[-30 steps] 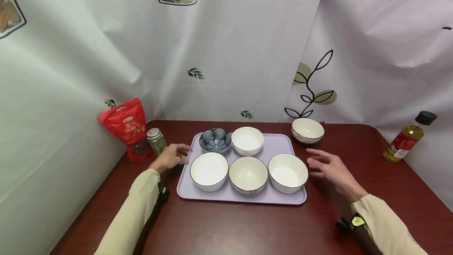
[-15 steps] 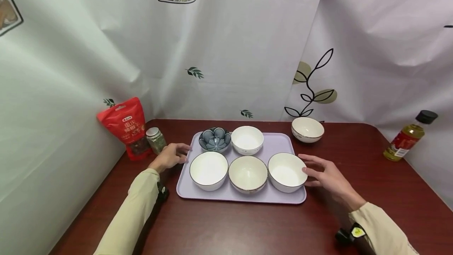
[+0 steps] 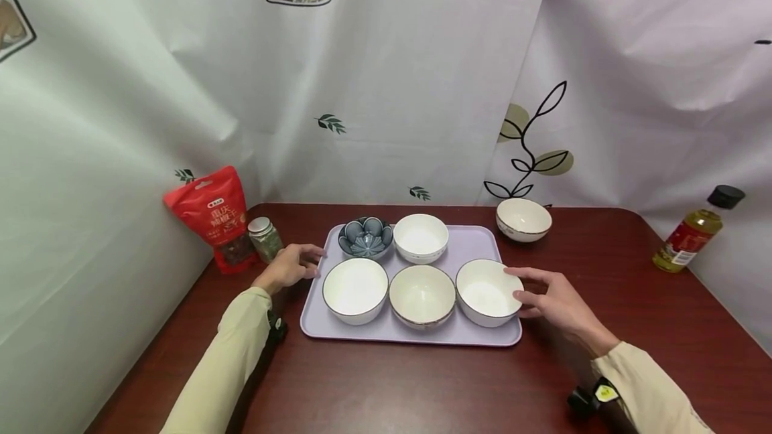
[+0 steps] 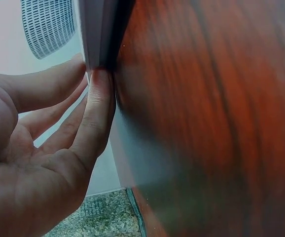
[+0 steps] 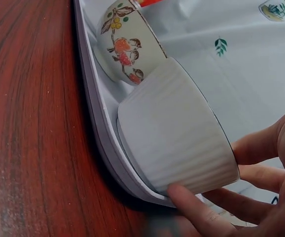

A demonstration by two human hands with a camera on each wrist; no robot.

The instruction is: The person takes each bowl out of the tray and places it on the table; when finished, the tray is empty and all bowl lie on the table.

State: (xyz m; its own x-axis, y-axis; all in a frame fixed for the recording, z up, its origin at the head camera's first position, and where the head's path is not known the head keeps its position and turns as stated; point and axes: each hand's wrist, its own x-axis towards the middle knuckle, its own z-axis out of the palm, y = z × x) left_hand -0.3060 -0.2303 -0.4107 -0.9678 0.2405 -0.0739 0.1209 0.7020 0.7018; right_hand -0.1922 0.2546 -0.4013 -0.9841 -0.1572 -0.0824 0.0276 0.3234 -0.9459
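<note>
At the left rim of a lilac tray (image 3: 410,335), my left hand (image 3: 291,266) pinches the edge; its thumb and fingers meet the rim in the left wrist view. My right hand (image 3: 557,300) holds the right side of a white ribbed bowl (image 5: 177,128), its thumb near the lip and other fingers along the side and low by the base. That bowl stands at the tray's front right. Beside it sit a cream bowl (image 3: 422,295) with painted birds (image 5: 125,52) and another white bowl (image 3: 356,290). A blue-grey flower-shaped bowl (image 3: 366,238) and a white bowl (image 3: 420,238) stand behind.
Off the tray, a small patterned bowl (image 3: 523,221) stands at the back right. An oil bottle (image 3: 690,236) is farther right. Left of the tray are a red pouch (image 3: 220,220) and a jar of green herbs (image 3: 265,240). Printed cloth (image 3: 386,86) hangs behind the table.
My right hand has moved left from beside the right front bowl and now holds its side. My left hand has stayed at the tray's rim.
</note>
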